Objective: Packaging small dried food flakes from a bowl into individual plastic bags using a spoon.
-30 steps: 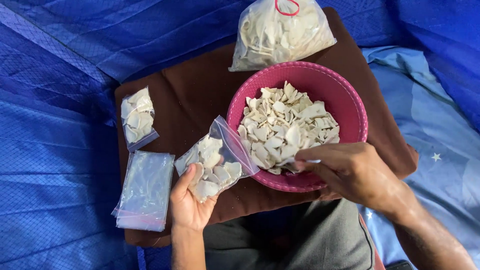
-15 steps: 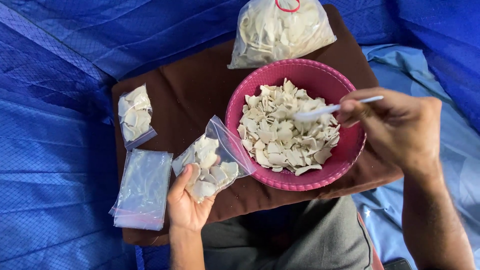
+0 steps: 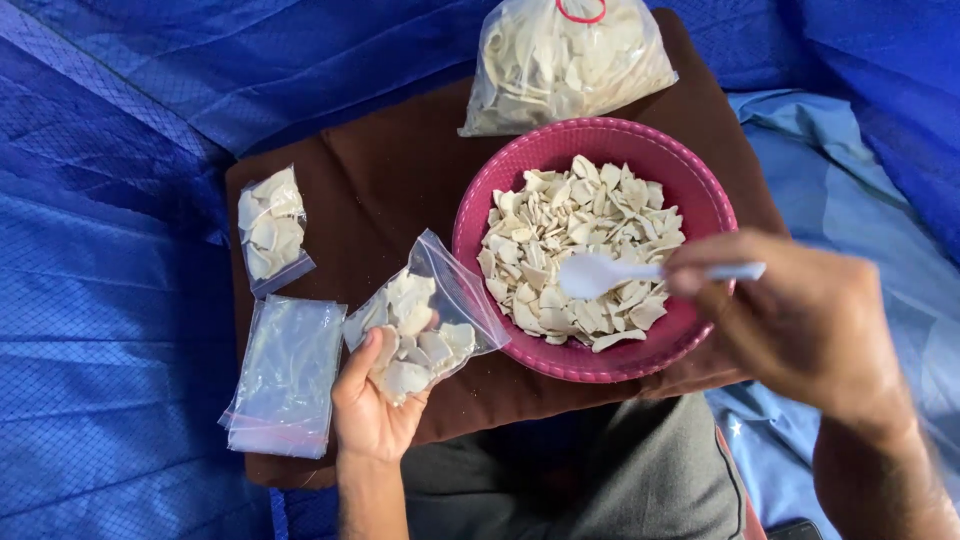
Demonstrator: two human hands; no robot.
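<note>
My left hand (image 3: 372, 408) holds a small clear zip bag (image 3: 425, 325), part filled with pale flat chips, its open mouth turned toward the bowl. My right hand (image 3: 800, 320) grips a white plastic spoon (image 3: 620, 272) by the handle, with the spoon head hovering over the pink bowl (image 3: 700, 190). Many pale flat chips (image 3: 570, 230) fill the bowl. The bowl rests on a brown cushion (image 3: 390, 180) across my lap.
A large clear bag of chips (image 3: 560, 60) with a red band stands behind the bowl. A small filled bag (image 3: 268, 228) and a stack of flat clear bags (image 3: 288, 372) lie at the cushion's left. Blue netted fabric (image 3: 100, 300) surrounds everything.
My right hand left the bowl's near rim, rose to the right with the spoon, and now holds the spoon level over the chips. The left hand and its bag stayed in place.
</note>
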